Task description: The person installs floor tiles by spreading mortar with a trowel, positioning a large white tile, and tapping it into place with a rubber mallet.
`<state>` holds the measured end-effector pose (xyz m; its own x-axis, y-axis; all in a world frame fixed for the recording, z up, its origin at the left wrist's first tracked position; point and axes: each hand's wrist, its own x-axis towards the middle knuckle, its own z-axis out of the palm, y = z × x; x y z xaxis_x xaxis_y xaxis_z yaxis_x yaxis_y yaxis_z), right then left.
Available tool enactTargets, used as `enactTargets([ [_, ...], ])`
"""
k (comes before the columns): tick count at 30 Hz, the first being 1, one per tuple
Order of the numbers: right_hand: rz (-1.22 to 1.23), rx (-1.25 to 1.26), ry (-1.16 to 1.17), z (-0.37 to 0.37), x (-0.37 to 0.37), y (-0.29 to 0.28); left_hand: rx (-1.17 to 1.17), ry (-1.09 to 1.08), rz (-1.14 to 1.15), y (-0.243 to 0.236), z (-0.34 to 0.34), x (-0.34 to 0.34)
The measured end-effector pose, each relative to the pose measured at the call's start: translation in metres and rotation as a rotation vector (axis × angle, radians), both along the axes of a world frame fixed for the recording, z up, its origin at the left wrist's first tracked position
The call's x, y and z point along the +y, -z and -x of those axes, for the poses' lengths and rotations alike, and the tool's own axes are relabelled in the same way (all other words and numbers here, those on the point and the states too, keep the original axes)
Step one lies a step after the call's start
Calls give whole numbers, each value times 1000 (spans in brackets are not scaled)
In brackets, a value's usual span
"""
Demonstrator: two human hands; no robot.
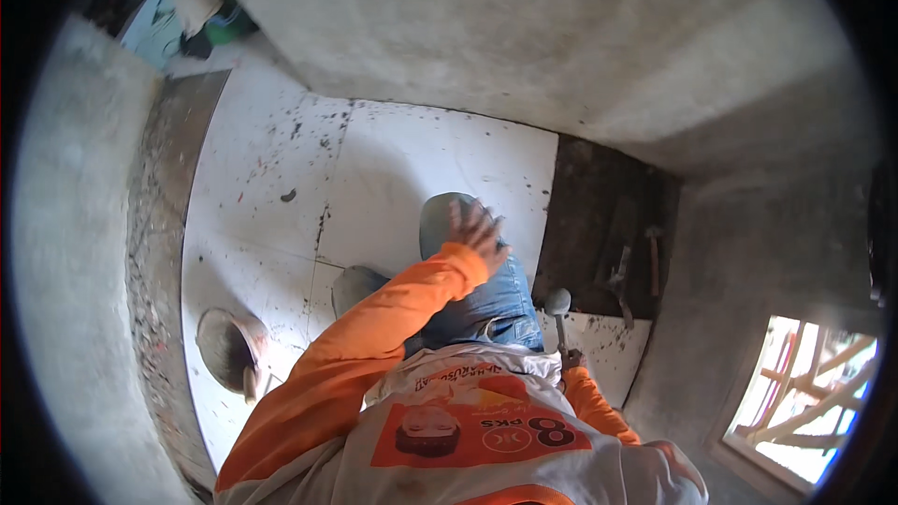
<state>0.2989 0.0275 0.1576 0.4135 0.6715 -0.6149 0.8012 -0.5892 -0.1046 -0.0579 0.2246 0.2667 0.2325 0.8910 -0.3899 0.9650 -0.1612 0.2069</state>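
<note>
left hand rests on knee; right hand grips mallet.

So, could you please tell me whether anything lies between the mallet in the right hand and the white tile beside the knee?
Nothing visible does. The right hand holds the mallet upright, its head over the small white tile, with only spatter on it.

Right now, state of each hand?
Left hand: open, fingers spread, resting flat on the knee of the blue jeans.
Right hand: closed around the handle of a rubber mallet, head pointing up over the white tiles.
</note>
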Motion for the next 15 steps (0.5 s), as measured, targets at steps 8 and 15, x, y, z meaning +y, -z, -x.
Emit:
enactTargets([
  [8,-281,80,-494,122,246,-10,-593,-401,133,60,130,-168],
  [15,-209,355,-507,364,330,-30,-712,-1057,-41,114,216,-92],
])
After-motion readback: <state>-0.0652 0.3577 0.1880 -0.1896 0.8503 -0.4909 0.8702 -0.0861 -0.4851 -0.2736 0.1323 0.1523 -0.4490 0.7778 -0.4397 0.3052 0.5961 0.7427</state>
